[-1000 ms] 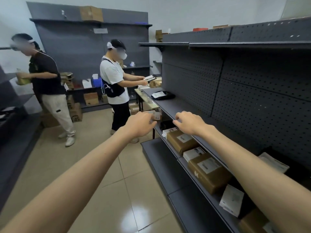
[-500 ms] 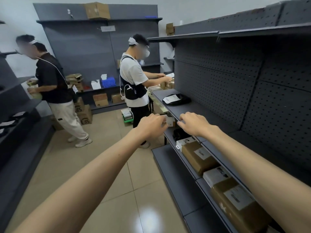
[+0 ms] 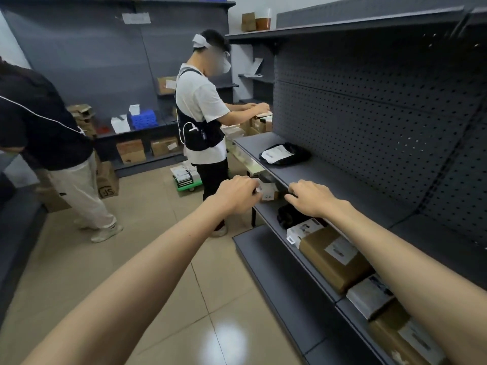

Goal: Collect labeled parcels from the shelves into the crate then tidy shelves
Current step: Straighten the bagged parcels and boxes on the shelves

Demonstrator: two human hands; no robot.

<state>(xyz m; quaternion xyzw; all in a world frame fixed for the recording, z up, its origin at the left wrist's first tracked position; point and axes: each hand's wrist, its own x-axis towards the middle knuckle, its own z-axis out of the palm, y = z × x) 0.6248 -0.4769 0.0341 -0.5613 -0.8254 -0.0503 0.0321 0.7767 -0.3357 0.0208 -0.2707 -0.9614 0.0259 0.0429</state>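
Both hands reach to the shelf edge: the left hand [image 3: 237,194] curls its fingers around a small labeled parcel [image 3: 268,194]; the right hand [image 3: 309,197] is curled, grip not discernible. Lower shelf [image 3: 276,227]: two brown boxes [image 3: 333,256], two white parcels [image 3: 303,230], one black bag [image 3: 286,216]. Upper shelf: one black labeled pouch [image 3: 284,154].
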